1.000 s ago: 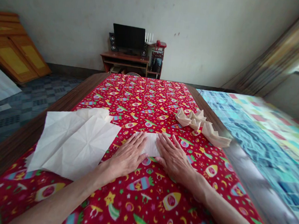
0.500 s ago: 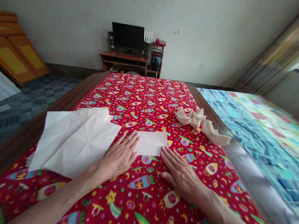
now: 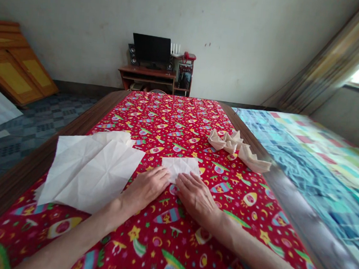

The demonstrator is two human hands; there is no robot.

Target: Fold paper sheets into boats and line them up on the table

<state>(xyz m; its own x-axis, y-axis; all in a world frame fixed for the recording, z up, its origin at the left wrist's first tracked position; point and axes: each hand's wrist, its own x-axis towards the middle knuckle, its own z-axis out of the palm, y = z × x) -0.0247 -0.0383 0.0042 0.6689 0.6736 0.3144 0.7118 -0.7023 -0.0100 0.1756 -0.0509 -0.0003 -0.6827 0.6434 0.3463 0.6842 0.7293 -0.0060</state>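
A small folded piece of white paper (image 3: 181,165) lies flat on the red printed tablecloth (image 3: 171,230) in front of me. My left hand (image 3: 150,185) is at its near left corner, fingers bent together over the edge; the thumb is hidden. On the near part of the paper my right hand (image 3: 196,195) rests with its fingers stretched out and slightly apart, close beside the left fingertips. Larger creased white sheets (image 3: 100,173) lie overlapping to the left of my left hand. Several folded paper shapes (image 3: 229,143) with pointed tips sit in a row at the right.
The wooden table edge (image 3: 73,127) runs along the left side. A bed with a patchwork cover (image 3: 293,157) adjoins the table on the right. Beyond the far end stands a desk (image 3: 147,75) with a monitor (image 3: 151,50). A wooden cabinet (image 3: 18,66) is at the far left.
My right hand has moved left onto the paper, near my left hand. The left fingers, flat before, now bend at the paper's near corner. The view has tilted slightly.
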